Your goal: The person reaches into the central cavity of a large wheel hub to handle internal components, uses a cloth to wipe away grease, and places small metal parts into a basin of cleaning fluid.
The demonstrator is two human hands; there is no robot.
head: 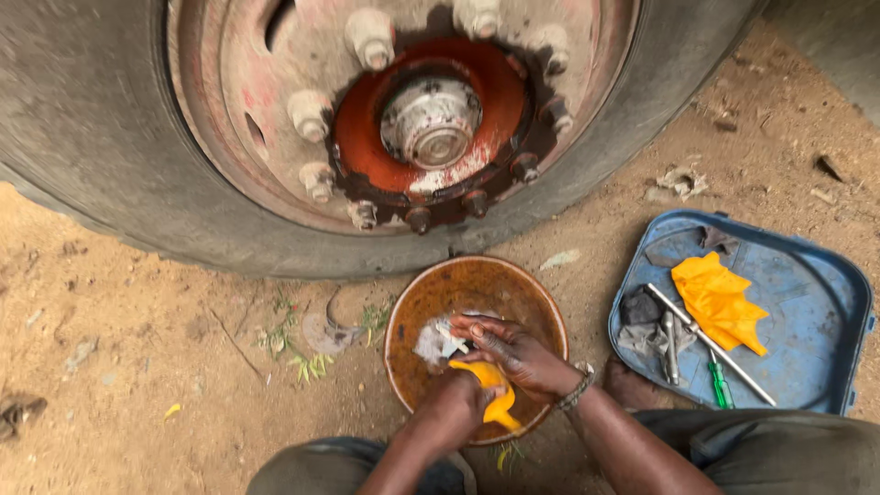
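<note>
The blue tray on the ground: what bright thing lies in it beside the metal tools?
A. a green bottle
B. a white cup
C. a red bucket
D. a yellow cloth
D: a crumpled yellow cloth lies in the blue tray, next to a long metal rod.

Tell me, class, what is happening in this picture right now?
A person crouches on sandy ground before a large truck wheel with a red hub. Both hands are in a brown metal bowl: the left hand grips a yellow cloth, and the right hand presses on small metal parts. To the right, a blue tray holds tools and another yellow cloth.
</note>
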